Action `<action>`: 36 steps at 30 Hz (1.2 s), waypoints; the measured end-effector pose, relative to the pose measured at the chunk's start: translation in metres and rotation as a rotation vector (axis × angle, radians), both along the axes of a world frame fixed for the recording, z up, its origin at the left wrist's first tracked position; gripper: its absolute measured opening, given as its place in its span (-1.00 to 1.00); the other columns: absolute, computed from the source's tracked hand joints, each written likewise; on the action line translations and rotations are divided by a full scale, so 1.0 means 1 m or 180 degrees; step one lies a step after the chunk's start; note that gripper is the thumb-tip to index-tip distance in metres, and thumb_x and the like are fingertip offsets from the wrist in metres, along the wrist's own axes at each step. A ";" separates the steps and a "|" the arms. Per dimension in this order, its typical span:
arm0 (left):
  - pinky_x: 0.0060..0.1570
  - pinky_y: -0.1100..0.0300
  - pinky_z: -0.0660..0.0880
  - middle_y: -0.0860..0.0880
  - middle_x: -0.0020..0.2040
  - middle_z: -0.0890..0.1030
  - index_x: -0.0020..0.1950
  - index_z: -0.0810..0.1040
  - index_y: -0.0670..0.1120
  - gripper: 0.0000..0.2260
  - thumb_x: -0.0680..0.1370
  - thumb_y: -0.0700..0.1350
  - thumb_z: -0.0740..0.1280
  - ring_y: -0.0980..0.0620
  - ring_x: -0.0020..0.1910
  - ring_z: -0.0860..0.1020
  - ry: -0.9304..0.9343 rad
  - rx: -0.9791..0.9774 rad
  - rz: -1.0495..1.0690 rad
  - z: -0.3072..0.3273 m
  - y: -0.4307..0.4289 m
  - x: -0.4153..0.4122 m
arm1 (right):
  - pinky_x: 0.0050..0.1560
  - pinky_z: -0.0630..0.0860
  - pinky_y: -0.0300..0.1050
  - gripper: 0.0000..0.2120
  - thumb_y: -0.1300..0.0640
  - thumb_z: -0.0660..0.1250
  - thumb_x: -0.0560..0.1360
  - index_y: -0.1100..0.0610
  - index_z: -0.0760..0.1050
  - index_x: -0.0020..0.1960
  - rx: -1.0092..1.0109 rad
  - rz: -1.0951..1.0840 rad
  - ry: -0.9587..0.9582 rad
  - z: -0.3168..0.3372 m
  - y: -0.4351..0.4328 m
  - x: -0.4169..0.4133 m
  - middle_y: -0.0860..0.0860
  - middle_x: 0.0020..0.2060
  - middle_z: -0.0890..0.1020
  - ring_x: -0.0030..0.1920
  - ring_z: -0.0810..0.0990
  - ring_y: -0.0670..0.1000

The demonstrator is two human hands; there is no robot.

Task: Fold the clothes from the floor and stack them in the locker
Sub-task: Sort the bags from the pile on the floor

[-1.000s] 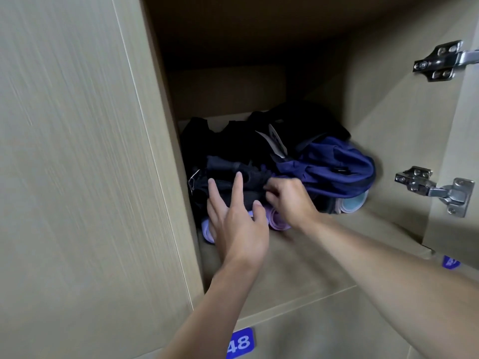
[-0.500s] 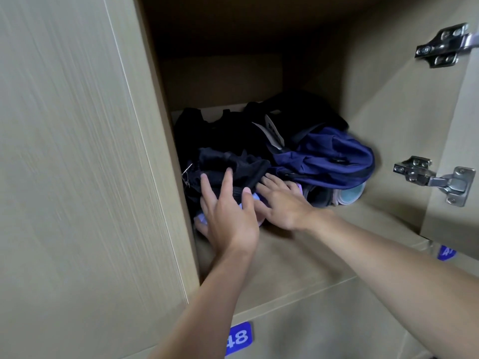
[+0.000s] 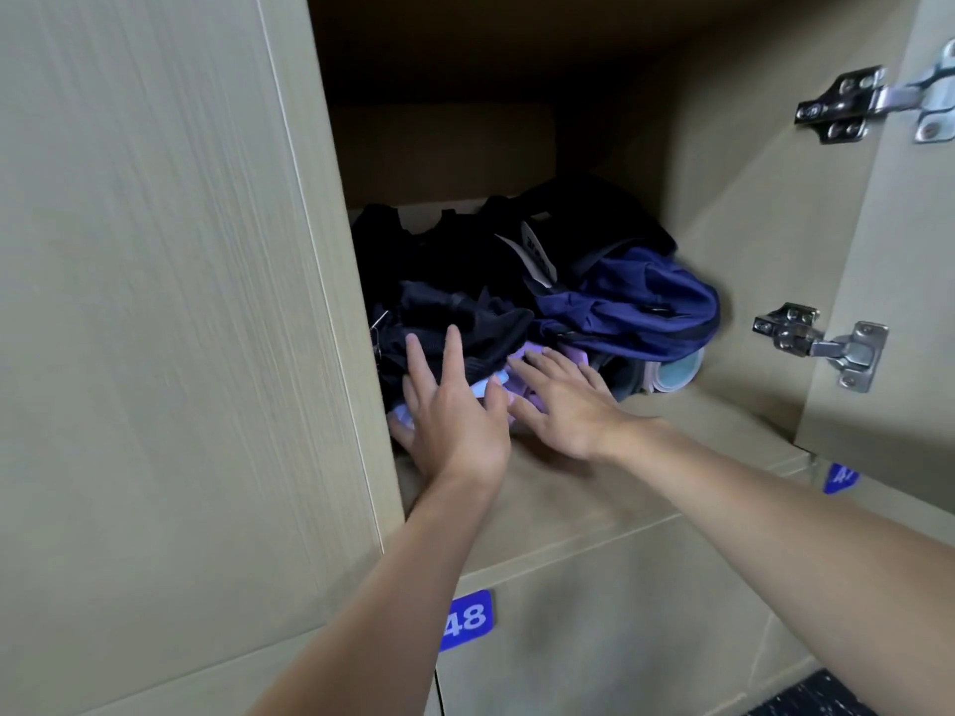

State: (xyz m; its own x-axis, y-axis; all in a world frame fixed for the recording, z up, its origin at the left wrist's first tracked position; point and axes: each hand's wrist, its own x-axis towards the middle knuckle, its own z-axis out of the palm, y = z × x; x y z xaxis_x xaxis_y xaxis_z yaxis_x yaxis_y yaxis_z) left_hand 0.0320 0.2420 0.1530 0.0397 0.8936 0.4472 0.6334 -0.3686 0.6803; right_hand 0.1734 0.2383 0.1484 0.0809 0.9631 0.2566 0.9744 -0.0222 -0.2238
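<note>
Near the middle of the frame, inside the locker point(image 3: 723, 209), the left hand point(image 3: 455, 421) and the right hand point(image 3: 563, 405) are lying flat with fingers spread wide, pressing on a light purple cloth point(image 3: 532, 354) at the bottom of the pile of dark clothes point(image 3: 465, 281).

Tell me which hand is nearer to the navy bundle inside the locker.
Right. The right hand rests on the lilac cloth just below the navy bundle; the left hand touches the black clothes, farther to the left.
</note>
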 end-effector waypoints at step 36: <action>-0.04 0.15 0.37 -0.14 0.31 0.48 0.42 0.34 -0.13 -0.53 0.60 0.07 0.34 -0.06 0.06 0.49 0.2252 -0.2170 -0.2974 -0.352 -0.426 0.168 | 0.42 0.31 0.16 -0.20 -0.21 0.36 0.51 0.02 0.05 0.57 -0.0974 -0.3709 0.2706 -0.348 -0.634 0.111 0.13 0.49 0.24 0.46 0.27 0.19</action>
State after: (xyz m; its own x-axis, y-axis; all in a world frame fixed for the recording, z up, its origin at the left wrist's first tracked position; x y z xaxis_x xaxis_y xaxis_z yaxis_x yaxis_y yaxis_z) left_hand 0.1996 -0.1843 -0.1987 0.7833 0.4404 -0.4387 0.6214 -0.5731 0.5343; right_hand 0.2842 -0.3959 -0.1995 0.8497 0.2570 -0.4603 -0.0449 -0.8347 -0.5489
